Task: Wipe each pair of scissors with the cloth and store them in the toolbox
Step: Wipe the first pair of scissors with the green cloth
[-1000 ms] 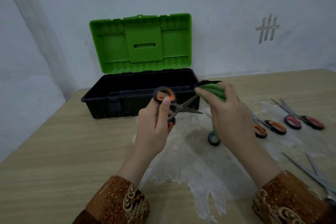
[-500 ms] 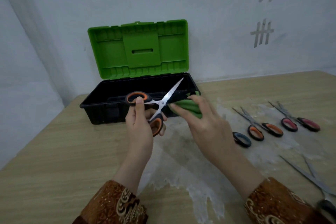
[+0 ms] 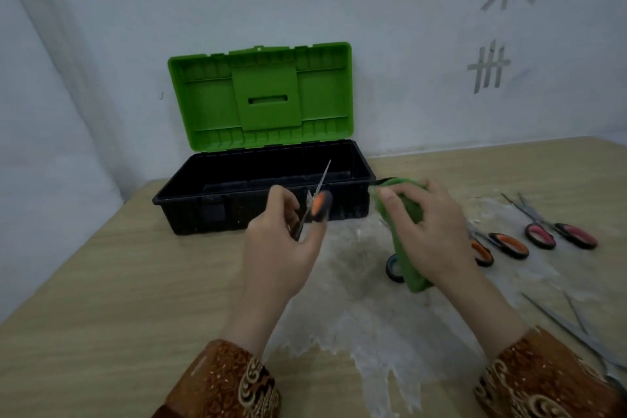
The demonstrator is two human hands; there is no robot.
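My left hand [image 3: 281,241] grips orange-and-black scissors [image 3: 317,204] by the handles, blade pointing up over the front wall of the open toolbox [image 3: 210,210]. My right hand [image 3: 431,231] holds a bunched green cloth [image 3: 403,241] just right of the scissors, apart from the blade. The toolbox has a black body and a raised green lid [image 3: 261,95]. On the table lie other scissors: an orange-handled pair [image 3: 505,244], a pink-handled pair [image 3: 556,234], a blue-handled pair [image 3: 393,265] partly hidden behind the cloth, and a grey pair [image 3: 576,332] at the right edge.
The wooden table [image 3: 118,299] has a whitish stained patch [image 3: 356,299] in the middle under my hands. The wall stands right behind the toolbox. Patterned brown sleeves cover both my wrists at the bottom.
My left hand turned the scissors so the blade points up and moved right toward the toolbox front. The cloth came off the blade and my right hand moved right.
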